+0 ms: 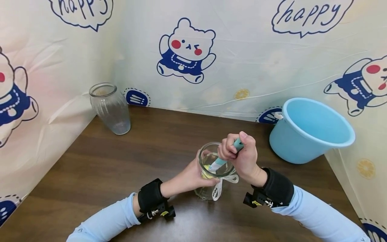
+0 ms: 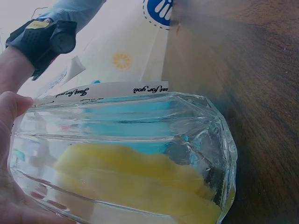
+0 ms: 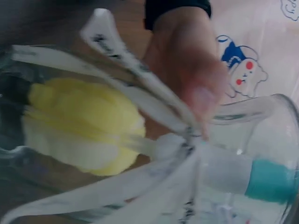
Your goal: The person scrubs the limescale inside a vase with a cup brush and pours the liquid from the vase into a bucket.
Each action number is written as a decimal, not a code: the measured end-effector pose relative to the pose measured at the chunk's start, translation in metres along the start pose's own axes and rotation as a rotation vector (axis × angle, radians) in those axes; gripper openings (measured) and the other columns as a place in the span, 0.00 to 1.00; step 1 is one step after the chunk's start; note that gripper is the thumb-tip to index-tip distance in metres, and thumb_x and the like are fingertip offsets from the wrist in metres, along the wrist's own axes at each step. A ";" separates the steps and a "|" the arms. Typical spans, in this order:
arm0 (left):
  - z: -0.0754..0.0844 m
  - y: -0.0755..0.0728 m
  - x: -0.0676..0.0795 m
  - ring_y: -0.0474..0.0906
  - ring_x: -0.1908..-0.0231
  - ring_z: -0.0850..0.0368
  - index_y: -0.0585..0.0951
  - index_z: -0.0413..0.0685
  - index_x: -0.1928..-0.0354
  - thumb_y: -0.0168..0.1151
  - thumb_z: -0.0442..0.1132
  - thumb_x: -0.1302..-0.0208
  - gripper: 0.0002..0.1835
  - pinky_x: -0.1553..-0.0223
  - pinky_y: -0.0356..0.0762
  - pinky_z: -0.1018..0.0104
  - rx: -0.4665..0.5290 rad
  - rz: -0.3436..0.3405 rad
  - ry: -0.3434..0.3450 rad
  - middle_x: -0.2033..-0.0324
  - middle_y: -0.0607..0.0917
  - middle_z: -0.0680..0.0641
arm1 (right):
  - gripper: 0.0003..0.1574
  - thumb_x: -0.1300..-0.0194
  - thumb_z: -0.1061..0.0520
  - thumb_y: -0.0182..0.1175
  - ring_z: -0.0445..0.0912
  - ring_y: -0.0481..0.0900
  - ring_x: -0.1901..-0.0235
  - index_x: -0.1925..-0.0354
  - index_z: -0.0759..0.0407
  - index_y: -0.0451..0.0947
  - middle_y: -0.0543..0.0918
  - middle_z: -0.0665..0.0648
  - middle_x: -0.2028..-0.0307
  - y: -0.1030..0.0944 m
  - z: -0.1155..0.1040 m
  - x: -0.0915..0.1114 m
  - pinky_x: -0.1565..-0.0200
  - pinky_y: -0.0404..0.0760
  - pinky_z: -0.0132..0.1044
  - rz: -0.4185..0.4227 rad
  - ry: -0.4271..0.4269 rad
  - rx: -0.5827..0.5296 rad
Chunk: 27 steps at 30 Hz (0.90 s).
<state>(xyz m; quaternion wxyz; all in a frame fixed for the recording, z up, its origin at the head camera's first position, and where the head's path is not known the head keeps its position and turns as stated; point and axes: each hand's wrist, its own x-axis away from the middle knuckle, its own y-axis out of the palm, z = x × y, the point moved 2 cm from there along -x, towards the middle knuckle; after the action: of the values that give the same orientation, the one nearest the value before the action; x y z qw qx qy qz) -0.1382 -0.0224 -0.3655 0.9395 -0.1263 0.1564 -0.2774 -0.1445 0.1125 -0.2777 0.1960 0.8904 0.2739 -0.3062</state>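
Observation:
My left hand (image 1: 188,174) grips a clear glass vase (image 1: 205,193), its fingers and thumb around the side below the rim. A white printed ribbon (image 3: 173,172) is tied in a bow round the vase's neck. Into the vase's mouth goes a sponge bottle brush (image 1: 221,161) with a teal and white handle. My right hand (image 1: 242,156) is curled round the top of that handle, above the rim. Through the glass, the yellow and white sponge head (image 3: 84,126) shows inside the vase, blurred in the right wrist view. The left wrist view shows the sponge lengthwise near the vase's base.
At the back left of the brown wooden table (image 1: 145,141) stands a ribbed glass vase (image 1: 112,109). A light blue bucket (image 1: 294,144) is at the back right. Behind the table hangs a patterned cloth (image 1: 239,64) with printed bears, and it also covers both sides.

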 end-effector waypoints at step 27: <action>-0.015 0.001 -0.002 0.69 0.52 0.60 0.52 0.44 0.38 0.71 0.35 0.57 0.46 0.50 0.68 0.66 0.000 0.011 0.003 0.49 0.68 0.51 | 0.24 0.35 0.57 0.32 0.41 0.52 0.93 0.88 0.59 0.51 0.53 0.51 0.91 0.018 -0.050 -0.016 0.90 0.55 0.30 -0.098 -0.193 -0.033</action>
<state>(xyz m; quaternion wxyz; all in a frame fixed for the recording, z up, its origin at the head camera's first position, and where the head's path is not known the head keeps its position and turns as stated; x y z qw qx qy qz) -0.1444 -0.0224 -0.3789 0.9407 -0.1250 0.1585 -0.2726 -0.1219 0.1182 -0.2277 0.2207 0.8389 0.3021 -0.3952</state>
